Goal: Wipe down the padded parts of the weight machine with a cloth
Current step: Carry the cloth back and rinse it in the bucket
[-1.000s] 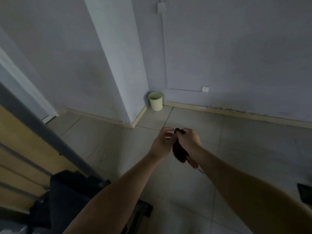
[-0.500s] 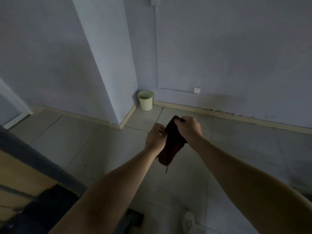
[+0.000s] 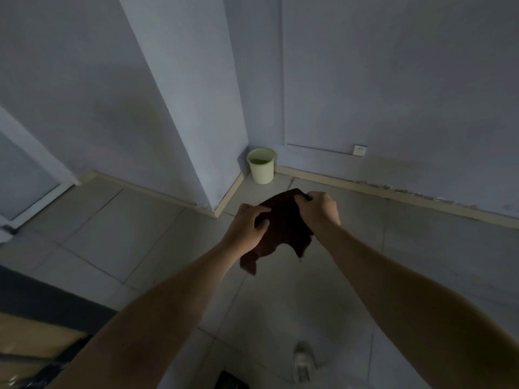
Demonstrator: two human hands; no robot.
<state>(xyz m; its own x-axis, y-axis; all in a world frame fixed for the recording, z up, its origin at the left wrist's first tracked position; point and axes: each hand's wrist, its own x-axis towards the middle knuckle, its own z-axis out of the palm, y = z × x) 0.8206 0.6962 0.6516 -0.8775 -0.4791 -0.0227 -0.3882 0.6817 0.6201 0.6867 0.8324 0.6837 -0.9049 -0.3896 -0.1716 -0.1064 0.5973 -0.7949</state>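
Note:
A dark brown cloth [image 3: 283, 228] hangs in the air in front of me, spread out between both hands. My left hand [image 3: 248, 224] grips its left side with curled fingers. My right hand [image 3: 318, 211] pinches its upper right edge. Two corners of the cloth droop below the hands. Of the weight machine only a dark frame part [image 3: 42, 299] shows at the lower left edge; no padded part is in view.
A pale green bin [image 3: 261, 165] stands in the wall corner ahead. A wall pillar [image 3: 185, 102] juts out left of it. The floor is grey tile. My shoe [image 3: 303, 360] shows at the bottom.
The cloth has gone from a bunched bundle to spread open between my hands. My view has swung right, so the machine has slid mostly out of frame at the left.

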